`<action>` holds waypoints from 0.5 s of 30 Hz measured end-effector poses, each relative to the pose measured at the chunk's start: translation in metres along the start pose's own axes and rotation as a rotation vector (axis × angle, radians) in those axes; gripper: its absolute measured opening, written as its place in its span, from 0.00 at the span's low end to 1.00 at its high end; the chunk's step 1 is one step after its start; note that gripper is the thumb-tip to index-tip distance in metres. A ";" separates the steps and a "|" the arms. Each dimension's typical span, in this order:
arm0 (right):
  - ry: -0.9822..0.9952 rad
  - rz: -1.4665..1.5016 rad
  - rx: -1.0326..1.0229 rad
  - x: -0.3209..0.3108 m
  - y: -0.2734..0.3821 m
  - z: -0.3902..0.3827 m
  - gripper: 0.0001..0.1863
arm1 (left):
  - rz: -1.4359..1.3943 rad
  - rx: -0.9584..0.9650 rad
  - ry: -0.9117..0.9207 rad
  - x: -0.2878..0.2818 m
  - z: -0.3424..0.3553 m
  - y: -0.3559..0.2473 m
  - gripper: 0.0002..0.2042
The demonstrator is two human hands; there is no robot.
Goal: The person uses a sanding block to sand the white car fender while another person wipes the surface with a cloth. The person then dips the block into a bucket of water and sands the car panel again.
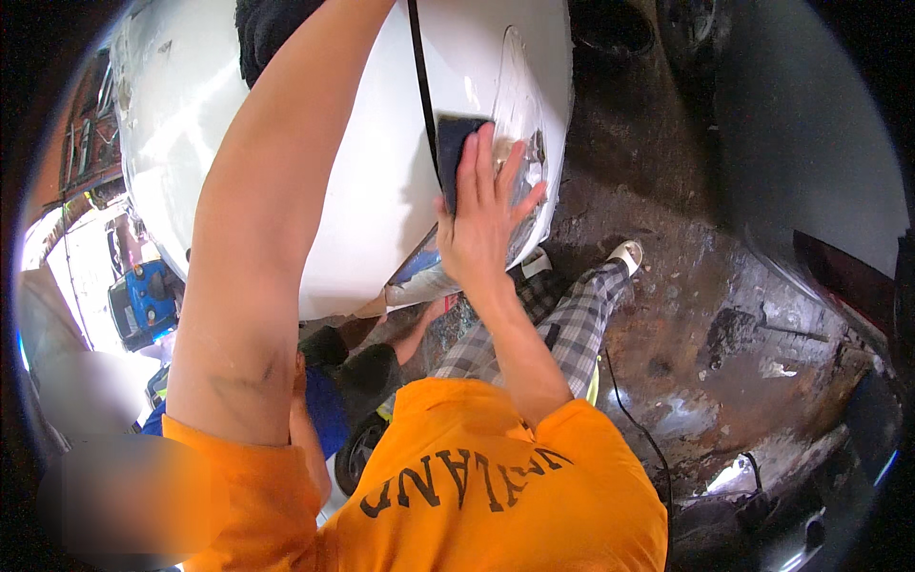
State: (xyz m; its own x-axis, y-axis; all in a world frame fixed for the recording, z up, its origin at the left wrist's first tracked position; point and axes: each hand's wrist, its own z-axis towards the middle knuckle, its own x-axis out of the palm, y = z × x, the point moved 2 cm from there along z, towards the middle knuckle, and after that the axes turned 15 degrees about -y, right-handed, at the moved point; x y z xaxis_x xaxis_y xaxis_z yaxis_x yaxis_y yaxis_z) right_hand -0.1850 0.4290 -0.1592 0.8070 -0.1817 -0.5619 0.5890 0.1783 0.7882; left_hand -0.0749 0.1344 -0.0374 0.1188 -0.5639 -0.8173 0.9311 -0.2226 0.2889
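Dark pad (452, 151), black-lettered orange shirt (496, 510)

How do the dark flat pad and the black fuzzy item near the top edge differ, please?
The dark flat pad looks smooth and straight-edged; the black fuzzy item has a shaggy surface and uneven outline. The pad lies partly under the right hand, while the fuzzy item is partly hidden by the left arm. Both are dark and show against the white panel.
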 end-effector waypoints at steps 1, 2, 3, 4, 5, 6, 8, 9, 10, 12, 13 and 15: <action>0.020 0.036 0.016 0.000 0.002 -0.011 0.42 | 0.005 0.001 -0.003 -0.001 0.002 0.002 0.20; 0.056 0.059 0.007 -0.003 0.004 -0.029 0.41 | 0.009 0.003 -0.005 -0.002 0.004 0.002 0.20; 0.107 0.080 0.002 -0.010 0.008 -0.056 0.40 | 0.011 0.003 0.005 -0.001 0.000 0.006 0.20; 0.156 0.097 -0.005 -0.015 0.012 -0.068 0.39 | 0.008 -0.007 0.003 -0.002 -0.004 0.007 0.20; 0.061 0.185 0.026 -0.018 0.009 -0.066 0.39 | 0.010 -0.002 -0.001 -0.002 -0.007 0.011 0.20; -0.037 0.268 0.057 -0.027 0.003 -0.053 0.39 | 0.010 0.003 -0.008 -0.003 -0.007 0.014 0.20; -0.149 0.395 0.105 -0.033 -0.007 -0.023 0.40 | 0.019 0.005 -0.014 -0.007 -0.008 0.017 0.20; -0.089 0.311 0.079 -0.027 -0.007 -0.023 0.40 | 0.010 0.006 -0.015 -0.008 -0.005 0.013 0.20; -0.036 0.211 0.061 -0.016 -0.008 -0.026 0.40 | -0.018 0.011 -0.018 -0.004 -0.001 0.003 0.20; 0.023 0.008 -0.004 0.005 -0.005 -0.052 0.42 | -0.054 0.004 -0.025 0.001 -0.001 -0.011 0.19; 0.027 0.025 0.002 0.008 0.001 -0.054 0.42 | -0.039 -0.005 -0.022 -0.002 -0.005 -0.004 0.19; 0.043 0.042 0.025 0.008 0.010 -0.056 0.43 | -0.001 0.015 -0.038 -0.003 0.003 0.004 0.20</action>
State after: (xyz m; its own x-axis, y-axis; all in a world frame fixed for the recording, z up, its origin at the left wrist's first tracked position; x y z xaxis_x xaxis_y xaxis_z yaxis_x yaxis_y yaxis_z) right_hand -0.1700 0.4838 -0.1699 0.8322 -0.1331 -0.5383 0.5540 0.1610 0.8168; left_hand -0.0720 0.1329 -0.0325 0.1047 -0.5934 -0.7981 0.9259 -0.2347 0.2960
